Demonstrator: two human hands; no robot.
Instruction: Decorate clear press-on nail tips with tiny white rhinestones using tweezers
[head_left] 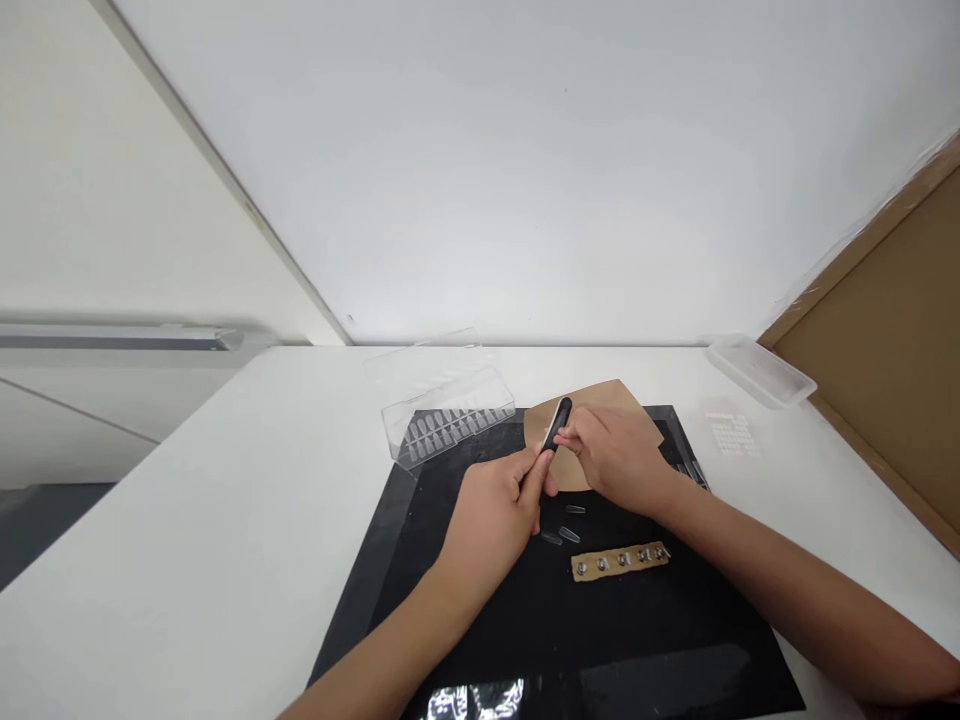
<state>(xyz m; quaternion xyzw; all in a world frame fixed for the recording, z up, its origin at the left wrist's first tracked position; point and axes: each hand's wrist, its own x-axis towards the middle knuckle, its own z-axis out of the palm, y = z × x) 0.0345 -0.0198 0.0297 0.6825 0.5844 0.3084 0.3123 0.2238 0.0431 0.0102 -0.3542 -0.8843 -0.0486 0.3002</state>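
White wall (525, 170); brown board (892, 350); translucent tray (761, 371)

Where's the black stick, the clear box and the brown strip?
Black stick (558, 424): head view, on its dark side.
Clear box (392, 432): head view, on its left wall.
Brown strip (613, 568): head view, on its bare middle.

Bright, cool, even light; lamp itself out of frame, seemingly overhead. White wall (555, 180) and pale surface (187, 520) near-uniform, shadows faint and soft-edged. Black mat (637, 630) drinks most of the light, except for hard white glare along its near edge. Clear case (450, 425) shows thin highlights, its outline partly lost against white. Wide lens: strong perspective stretch toward the frame edges. No obvious motion blur; small clear slips (570, 534) and the dark stick (556, 425) lack fine detail.
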